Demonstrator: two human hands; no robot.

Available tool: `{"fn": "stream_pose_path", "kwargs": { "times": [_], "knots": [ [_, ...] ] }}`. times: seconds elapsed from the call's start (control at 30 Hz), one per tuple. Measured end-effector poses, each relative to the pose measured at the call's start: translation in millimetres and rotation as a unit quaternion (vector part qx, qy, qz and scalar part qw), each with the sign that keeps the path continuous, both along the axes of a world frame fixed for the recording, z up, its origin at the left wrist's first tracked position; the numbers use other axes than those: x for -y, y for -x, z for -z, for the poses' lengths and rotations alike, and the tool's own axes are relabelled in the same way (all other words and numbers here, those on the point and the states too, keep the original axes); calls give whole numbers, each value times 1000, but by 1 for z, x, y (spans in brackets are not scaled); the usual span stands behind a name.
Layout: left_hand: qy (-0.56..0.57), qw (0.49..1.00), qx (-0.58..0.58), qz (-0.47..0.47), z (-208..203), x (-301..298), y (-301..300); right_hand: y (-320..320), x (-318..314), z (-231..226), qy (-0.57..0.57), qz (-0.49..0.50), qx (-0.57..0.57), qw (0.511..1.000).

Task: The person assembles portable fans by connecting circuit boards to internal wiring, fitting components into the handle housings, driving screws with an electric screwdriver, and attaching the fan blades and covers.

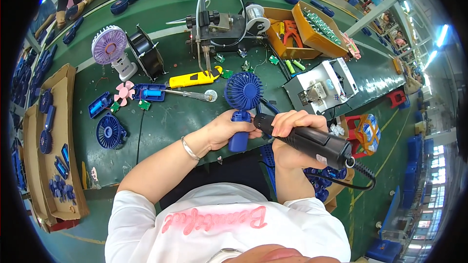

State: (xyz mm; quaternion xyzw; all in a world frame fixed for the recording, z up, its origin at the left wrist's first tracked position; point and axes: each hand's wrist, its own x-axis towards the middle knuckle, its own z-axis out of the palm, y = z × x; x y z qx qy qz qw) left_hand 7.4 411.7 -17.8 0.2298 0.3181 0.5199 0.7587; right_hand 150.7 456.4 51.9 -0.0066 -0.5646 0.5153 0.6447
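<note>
Currently, my left hand (222,129) grips a blue plastic handheld fan (243,92). My right hand (286,153) clasps a black cylindrical corded tool (324,147).

I hold the blue handheld fan (243,91) in my left hand (223,129), its round slatted head pointing away from me, its stubby handle toward me. In my right hand (296,139), the thick black corded driver (319,146) lies slantwise, nose at the fan's neck; its tip is hidden.
</note>
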Motion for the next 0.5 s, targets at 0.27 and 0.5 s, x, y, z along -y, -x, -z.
{"fn": "stream_pose_path", "kwargs": {
  "times": [0.27,0.5],
  "knots": [
    [2,1000,-16,1,2,-1,-5,-19,18,-34,-55,43,-10,998],
    [-7,1000,6,1,4,-3,1,-11,-53,-30,118,211,-94,966]
  ]
}}
